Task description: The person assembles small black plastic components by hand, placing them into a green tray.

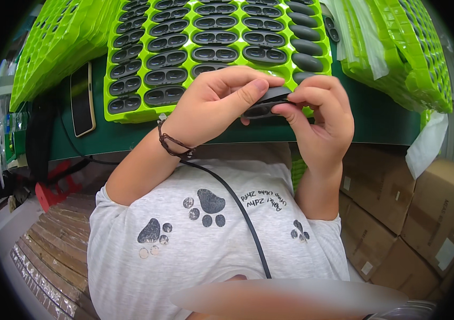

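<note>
Near the front edge of the green tray (149, 113), both hands hold one dark earbud case (259, 110) with its lid partly raised. My left hand (213, 101) grips it from the left, the thumb lying on top by the lid. From the right, my right hand (325, 109) pinches the end of the case between thumb and fingers. The tray carries rows of dark cases; most lie open, showing two round-ended hollows each, like this open case (165, 95). The rightmost column shows smooth closed cases (307, 62). My fingers cover part of the held case.
Stacked green trays stand at the left (59, 48) and the right (416, 58), the right ones with thin plastic film (368, 48). A phone (82, 100) lies left of the tray. Cardboard boxes (435, 218) sit lower right. A black cable (232, 194) crosses my shirt.
</note>
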Available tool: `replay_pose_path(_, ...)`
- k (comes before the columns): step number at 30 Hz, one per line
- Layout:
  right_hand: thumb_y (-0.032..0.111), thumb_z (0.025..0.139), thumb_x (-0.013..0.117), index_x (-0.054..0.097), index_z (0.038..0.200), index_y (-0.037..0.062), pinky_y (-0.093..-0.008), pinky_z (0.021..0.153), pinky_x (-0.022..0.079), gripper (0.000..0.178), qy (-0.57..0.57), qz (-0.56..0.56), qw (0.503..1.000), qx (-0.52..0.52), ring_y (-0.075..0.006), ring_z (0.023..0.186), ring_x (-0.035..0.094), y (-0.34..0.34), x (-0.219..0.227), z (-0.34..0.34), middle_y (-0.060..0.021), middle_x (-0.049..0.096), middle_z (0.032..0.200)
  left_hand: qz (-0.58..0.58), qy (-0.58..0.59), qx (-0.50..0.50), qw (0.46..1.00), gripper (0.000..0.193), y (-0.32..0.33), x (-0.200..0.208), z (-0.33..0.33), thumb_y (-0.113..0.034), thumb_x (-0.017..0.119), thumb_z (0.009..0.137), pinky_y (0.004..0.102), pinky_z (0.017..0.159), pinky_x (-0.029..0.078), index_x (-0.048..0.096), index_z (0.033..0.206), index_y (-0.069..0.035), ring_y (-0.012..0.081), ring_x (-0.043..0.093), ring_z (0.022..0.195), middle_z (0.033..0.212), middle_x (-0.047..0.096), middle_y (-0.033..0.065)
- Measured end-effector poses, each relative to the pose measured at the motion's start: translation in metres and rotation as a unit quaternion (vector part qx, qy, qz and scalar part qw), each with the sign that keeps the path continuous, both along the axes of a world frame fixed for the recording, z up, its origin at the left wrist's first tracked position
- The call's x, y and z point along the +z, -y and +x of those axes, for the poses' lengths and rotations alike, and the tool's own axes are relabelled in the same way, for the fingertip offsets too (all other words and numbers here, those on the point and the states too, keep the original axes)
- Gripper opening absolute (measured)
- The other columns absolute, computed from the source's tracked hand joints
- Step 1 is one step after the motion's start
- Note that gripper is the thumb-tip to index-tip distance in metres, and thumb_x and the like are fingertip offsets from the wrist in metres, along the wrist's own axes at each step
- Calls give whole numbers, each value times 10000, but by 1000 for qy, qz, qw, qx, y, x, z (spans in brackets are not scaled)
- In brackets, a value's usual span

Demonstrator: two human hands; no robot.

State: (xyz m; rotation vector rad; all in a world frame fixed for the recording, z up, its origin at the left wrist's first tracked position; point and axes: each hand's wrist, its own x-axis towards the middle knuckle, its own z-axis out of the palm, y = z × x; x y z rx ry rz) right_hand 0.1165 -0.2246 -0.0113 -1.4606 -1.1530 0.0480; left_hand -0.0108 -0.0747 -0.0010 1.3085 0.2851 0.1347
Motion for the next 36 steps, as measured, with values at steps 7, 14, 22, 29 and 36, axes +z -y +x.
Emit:
replay_pose_path(7, -80, 679, 788, 642, 881, -19, -207, 537, 487, 256, -36, -31, 999, -1, -91, 617, 578, 1, 0, -1, -77, 606, 861, 53, 57, 5, 997, 301, 8, 1, -4, -21, 608, 913, 201, 727, 496, 588, 1212, 6, 117, 573, 1033, 1145, 585, 62)
replay_pose_path(14, -32, 731, 770, 652, 891, -19, -211, 550, 494, 199, -90, -61, 994, -11, -96, 640, 591, -1, -4, -4, -70, 620, 845, 47, 29, -2, 998, 267, 7, 1, -1, -25, 577, 939, 214, 716, 546, 584, 1201, 25, 76, 622, 817, 1095, 636, 81)
replay_pose_path(22, -58, 761, 726, 665, 874, -27, -235, 561, 499, 132, -102, -80, 992, -7, -136, 623, 601, 0, -6, -3, -80, 624, 756, 44, 8, 22, 999, 243, 8, -3, 2, -43, 595, 938, 204, 698, 550, 620, 1168, 28, 72, 639, 769, 984, 675, 67)
replay_pose_path(29, -77, 756, 711, 635, 816, -32, -272, 499, 445, 108, -24, -79, 995, -62, -175, 570, 564, -4, -11, -9, -99, 572, 685, 81, 11, 50, 995, 221, 15, -6, 5, -46, 582, 947, 196, 680, 548, 631, 1152, 18, 66, 646, 743, 935, 682, 57)
replay_pose_path(36, -96, 770, 673, 557, 783, -19, -316, 502, 444, 140, 49, -89, 988, -117, -216, 572, 543, -10, -11, -20, -103, 534, 688, 108, 23, 91, 990, 191, 24, -13, 6, -20, 559, 952, 190, 679, 549, 636, 1122, 20, 66, 653, 736, 936, 686, 60)
